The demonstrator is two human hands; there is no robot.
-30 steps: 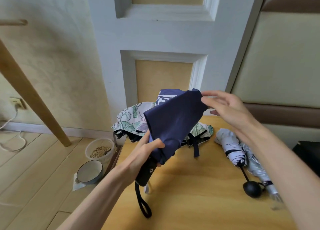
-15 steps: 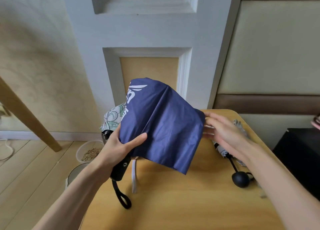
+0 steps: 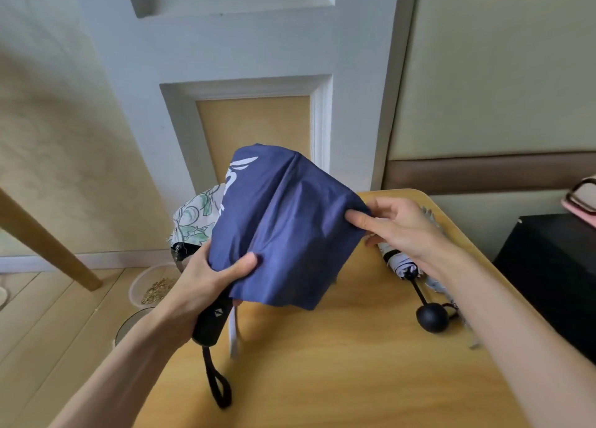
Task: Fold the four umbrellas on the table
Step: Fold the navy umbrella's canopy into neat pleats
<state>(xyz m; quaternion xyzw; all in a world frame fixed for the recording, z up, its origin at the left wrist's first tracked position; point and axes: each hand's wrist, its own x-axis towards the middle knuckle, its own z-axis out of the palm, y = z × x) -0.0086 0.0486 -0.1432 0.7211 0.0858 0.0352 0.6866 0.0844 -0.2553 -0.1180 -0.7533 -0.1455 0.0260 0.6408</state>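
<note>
At centre frame, above the table (image 3: 322, 379), the left hand (image 3: 206, 285) gripped the navy umbrella (image 3: 290, 227) at its base, and the right hand (image 3: 396, 227) pinched a fabric edge. Pulling each panel flat before wrapping would likely fold tidier. At lower left, a floor tub (image 3: 138, 285) held grain.

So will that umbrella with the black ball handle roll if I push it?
Probably only a little. The black ball handle is round, so that end may swing, but the loose cloth of the pale umbrella rests on the table and should drag.
</note>
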